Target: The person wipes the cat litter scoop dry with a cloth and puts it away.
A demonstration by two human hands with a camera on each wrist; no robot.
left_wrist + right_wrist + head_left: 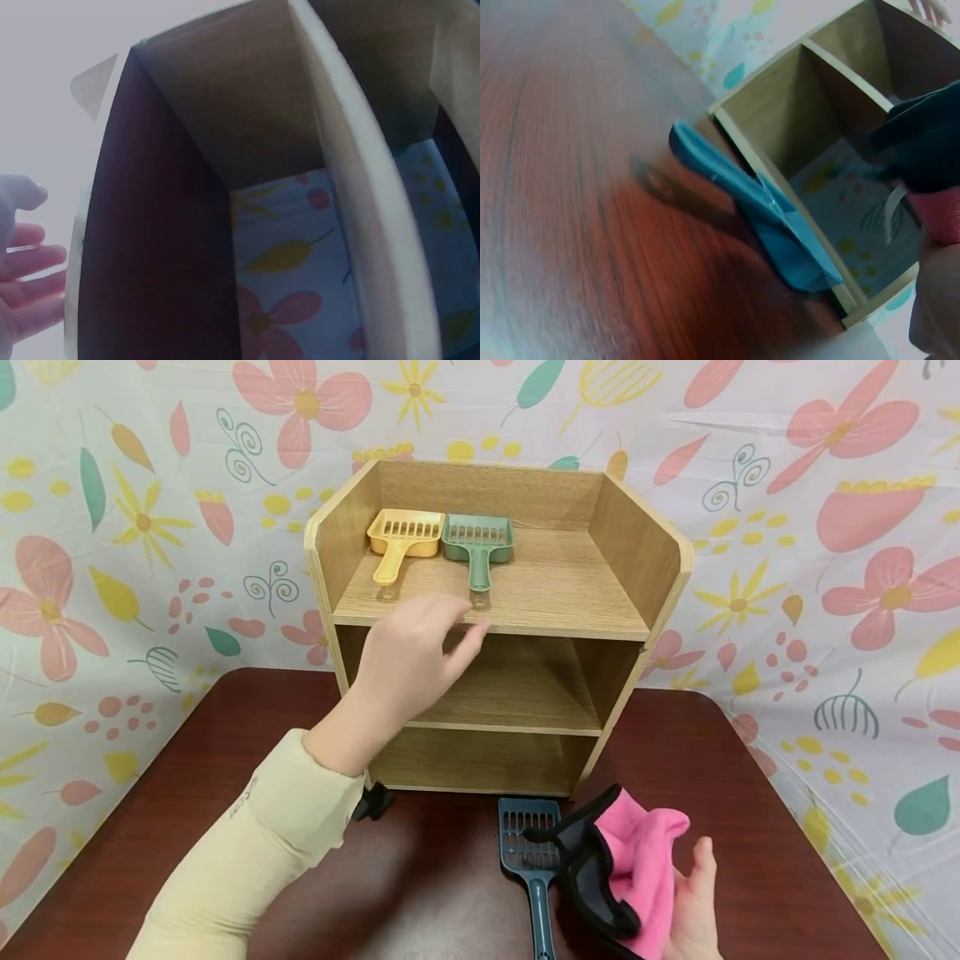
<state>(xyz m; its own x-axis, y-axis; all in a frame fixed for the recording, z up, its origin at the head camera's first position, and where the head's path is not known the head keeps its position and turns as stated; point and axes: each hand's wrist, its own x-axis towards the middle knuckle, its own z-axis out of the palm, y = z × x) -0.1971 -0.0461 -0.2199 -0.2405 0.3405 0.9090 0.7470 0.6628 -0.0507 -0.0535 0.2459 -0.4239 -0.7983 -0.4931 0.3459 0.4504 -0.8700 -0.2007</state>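
Note:
In the head view my left hand (412,647) is raised in front of the wooden shelf's top board, its loosely bent fingers holding nothing. Just beyond its fingertips is the handle of a green litter scoop (478,556). A yellow litter scoop (405,539) lies to the left of the green one. The left wrist view shows the spread fingers of the left hand (30,270) beside the shelf edge. My right hand (692,910) holds a floppy pink cloth item with black trim (648,860); its kind is unclear. Left of it, a dark blue litter scoop (538,893) lies on the table, partly covered by the black trim.
The wooden shelf (517,635) has raised sides on top and two compartments below. It stands on a dark red-brown table (420,877) against a flower-patterned backdrop (825,568). A small black object (373,802) sits by the shelf's lower left corner.

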